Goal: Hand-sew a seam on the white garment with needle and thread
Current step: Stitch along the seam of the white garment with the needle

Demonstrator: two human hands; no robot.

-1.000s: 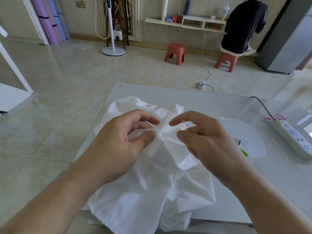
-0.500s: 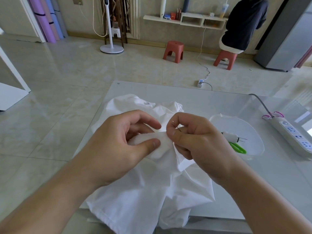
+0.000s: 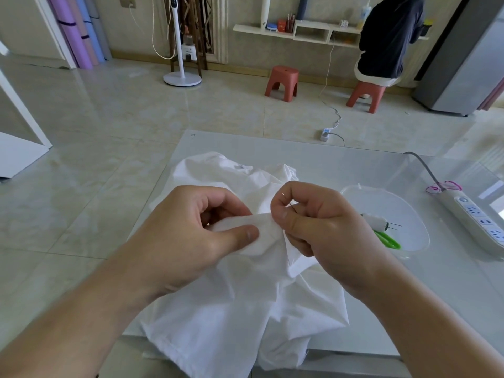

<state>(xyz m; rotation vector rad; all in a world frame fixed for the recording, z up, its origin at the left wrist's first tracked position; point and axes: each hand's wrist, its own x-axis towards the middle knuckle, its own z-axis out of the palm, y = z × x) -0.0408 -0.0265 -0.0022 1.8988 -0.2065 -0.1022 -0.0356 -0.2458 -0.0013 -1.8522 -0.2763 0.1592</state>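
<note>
A tiled floor [image 3: 109,126] runs back to a wall with a low white shelf [image 3: 297,32], and a pale glass-topped table [image 3: 341,165] fills the near part of the view. On the floor stand two red stools [image 3: 281,82]; a person in a dark top [image 3: 387,36] sits on the right one with their back turned. One white fan stand [image 3: 182,77] is left of the stools, and rolled mats [image 3: 79,31] in purple and blue lean by the door. A grey cabinet [image 3: 463,58] stands at the far right.

On the table lies one white garment [image 3: 231,309], crumpled, its lower part hanging over the near edge. A small grey mark at its collar is too small to read. The left hand [image 3: 191,238] pinches a raised fold of the cloth between thumb and curled fingers. The right hand [image 3: 319,227] is curled just beside it, thumb and forefinger pinching one thin needle [image 3: 293,207] at the edge of the same fold; the thread cannot be made out.

To the right sits one clear plastic dish [image 3: 409,211] holding one white spool [image 3: 377,221] with two pins sticking out and one pair of green-handled scissors [image 3: 388,241]. Beyond it lies one white power strip [image 3: 474,216] with a grey cable; its markings are not readable. A second power strip [image 3: 326,133] lies on the floor.
</note>
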